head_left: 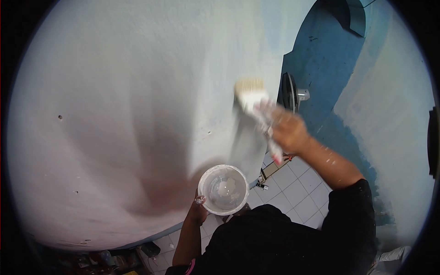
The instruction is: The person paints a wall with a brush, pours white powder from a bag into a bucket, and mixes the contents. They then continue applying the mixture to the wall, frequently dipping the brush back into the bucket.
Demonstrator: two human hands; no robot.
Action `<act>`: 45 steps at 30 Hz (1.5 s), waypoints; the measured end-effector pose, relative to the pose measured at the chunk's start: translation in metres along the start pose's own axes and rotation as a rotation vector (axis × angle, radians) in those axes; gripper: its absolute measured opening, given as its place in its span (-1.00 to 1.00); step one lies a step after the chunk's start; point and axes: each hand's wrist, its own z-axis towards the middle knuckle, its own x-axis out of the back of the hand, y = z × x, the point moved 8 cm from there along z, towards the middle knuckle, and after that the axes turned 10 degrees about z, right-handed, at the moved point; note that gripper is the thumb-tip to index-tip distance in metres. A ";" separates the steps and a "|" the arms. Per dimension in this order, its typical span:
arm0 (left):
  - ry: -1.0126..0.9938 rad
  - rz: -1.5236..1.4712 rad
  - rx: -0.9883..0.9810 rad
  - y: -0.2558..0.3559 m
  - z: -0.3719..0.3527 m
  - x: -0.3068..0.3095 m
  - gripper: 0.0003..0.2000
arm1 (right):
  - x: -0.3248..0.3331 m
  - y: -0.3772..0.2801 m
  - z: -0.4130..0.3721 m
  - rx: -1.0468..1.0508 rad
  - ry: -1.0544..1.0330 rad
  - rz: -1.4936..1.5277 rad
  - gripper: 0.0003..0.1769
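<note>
Right hand grips a paintbrush against the wall, left hand holding a paint bucket just below it.

Dim fisheye view, motion-blurred brush

R hand raised, L hand low; both closed.
R arm stretched fwd, fingers clenched, blurred; L hand held well below & left of R fingers, forearm upright.
</note>
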 end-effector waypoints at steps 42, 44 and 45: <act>0.080 0.033 0.071 -0.056 0.011 0.033 -0.27 | -0.095 -0.063 -0.032 0.114 -0.491 0.431 -0.79; 0.080 0.037 0.053 -0.049 0.012 0.032 -0.30 | -0.072 -0.048 -0.003 0.165 -0.375 0.469 -0.81; 0.089 0.033 0.047 -0.047 0.011 0.030 -0.32 | -0.047 -0.037 0.021 0.170 -0.295 0.490 -0.82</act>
